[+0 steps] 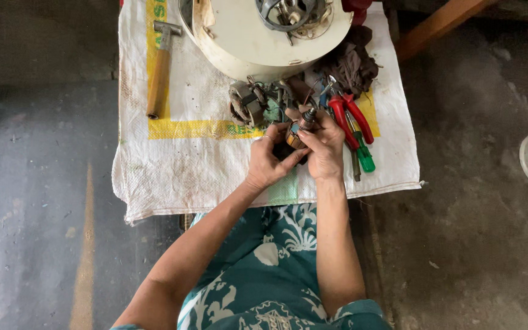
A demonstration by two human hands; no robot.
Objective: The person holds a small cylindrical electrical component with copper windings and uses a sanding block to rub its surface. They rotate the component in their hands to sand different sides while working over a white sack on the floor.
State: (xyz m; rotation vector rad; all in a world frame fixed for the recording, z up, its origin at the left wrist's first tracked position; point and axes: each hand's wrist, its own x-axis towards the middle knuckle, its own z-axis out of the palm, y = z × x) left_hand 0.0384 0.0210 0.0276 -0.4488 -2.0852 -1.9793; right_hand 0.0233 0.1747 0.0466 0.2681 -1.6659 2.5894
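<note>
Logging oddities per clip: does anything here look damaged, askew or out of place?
Nothing spilled. The cream round housing lies opened up, and a wound motor part sits loose beside it on the woven sack. Both hands, left and right, hold a small motor part. Hammer and red pliers lie flat.

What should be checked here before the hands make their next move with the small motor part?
1. Both hands on the motor part: ok, left hand and right hand grip it.
2. Part held over the white sack: ok.
3. Red-handled pliers beside the right hand: ok.
4. Green screwdriver close by: ok.
5. Hammer apart, far left: ok.
6. Shaft end undamaged: cannot tell.
</note>
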